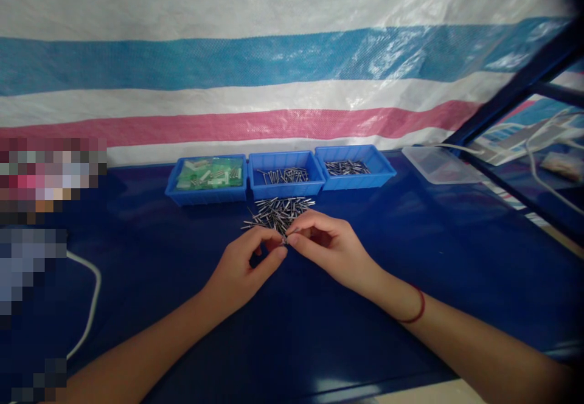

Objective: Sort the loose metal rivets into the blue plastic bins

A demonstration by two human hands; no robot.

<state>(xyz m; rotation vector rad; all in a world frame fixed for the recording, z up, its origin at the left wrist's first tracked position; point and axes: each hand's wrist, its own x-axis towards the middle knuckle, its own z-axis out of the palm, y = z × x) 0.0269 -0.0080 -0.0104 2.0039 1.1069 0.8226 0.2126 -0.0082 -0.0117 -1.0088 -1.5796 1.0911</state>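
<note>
My left hand [246, 263] and my right hand [332, 243] meet over the table, fingertips nearly touching. Between them is a small silvery metal pin [285, 241], pinched by thumb and forefinger on both sides; its exact shape is too small to make out. Just beyond my fingers lies a loose pile of thin metal pins [279, 210], resembling blind rivets, partly hidden by my right hand. A red cord circles my right wrist.
Behind the pile stand a left blue bin [207, 197] with green-tinted bags, a middle blue bin [287, 190] and a right blue bin [360, 182], both with metal pins. A clear plastic lid [440, 165] lies farther right. A white cable [95, 294] curves at left.
</note>
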